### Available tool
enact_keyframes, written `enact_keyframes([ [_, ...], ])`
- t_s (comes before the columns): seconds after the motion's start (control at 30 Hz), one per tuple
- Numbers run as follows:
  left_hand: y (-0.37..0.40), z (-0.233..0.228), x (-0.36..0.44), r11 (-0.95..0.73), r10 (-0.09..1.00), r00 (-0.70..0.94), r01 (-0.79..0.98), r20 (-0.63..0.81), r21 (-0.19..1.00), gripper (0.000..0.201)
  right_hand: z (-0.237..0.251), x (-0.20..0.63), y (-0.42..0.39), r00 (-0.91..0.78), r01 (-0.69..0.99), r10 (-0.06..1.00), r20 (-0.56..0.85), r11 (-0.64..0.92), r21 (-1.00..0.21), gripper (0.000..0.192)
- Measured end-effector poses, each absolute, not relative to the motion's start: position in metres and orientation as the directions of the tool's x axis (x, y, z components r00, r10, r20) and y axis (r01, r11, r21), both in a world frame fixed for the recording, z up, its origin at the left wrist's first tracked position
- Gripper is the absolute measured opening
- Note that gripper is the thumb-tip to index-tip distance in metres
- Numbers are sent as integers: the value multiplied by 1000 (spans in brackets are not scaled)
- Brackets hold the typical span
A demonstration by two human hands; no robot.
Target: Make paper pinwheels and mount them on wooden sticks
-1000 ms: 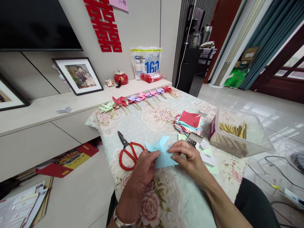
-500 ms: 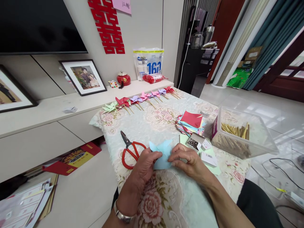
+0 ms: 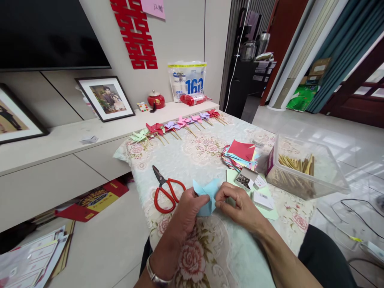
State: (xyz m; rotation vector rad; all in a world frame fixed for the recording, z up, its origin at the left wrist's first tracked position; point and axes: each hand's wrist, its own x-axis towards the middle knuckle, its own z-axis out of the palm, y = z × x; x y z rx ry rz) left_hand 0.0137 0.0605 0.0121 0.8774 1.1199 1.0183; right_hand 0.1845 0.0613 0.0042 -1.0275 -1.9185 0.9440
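A light blue sheet of paper (image 3: 207, 208) with folded-in corners is held over the near part of the table. My left hand (image 3: 189, 210) grips it from the left, the thumb pressing on its middle. On its right edge, my right hand (image 3: 237, 202) pinches the paper between thumb and fingers. Red-handled scissors (image 3: 165, 190) lie beside my left hand, blades pointing away. Close to my right hand are an open small box of metal pins (image 3: 243, 181) and a white box (image 3: 263, 200), both on light green paper (image 3: 273, 214).
Several finished paper pinwheels (image 3: 180, 123) on sticks line the table's far edge. A stack of coloured paper (image 3: 240, 151) lies right of centre. A clear plastic bin (image 3: 327, 172) of sticks stands at the right edge. Behind is a low cabinet with a photo frame (image 3: 106, 98).
A right-hand part of the blue paper has been bent inward, so it looks narrower. Both hands and the paper have shifted slightly to the right.
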Motion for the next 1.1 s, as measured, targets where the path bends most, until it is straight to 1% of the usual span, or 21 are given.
enact_keyframes([
  [0.33,63,0,14,327,940,173,-223,-293,918,11,0,182,62,-328,473,926,189,334,-815,16],
  [0.67,62,3,15,305,947,147,-141,-284,942,11,-3,181,62,-296,533,934,201,336,-776,17],
  [0.83,63,4,16,318,946,105,-131,-306,939,12,-4,181,63,-285,558,938,197,329,-762,17],
  [1.1,63,-2,16,318,946,104,-93,-309,943,14,-5,181,63,-281,574,940,192,325,-751,16],
])
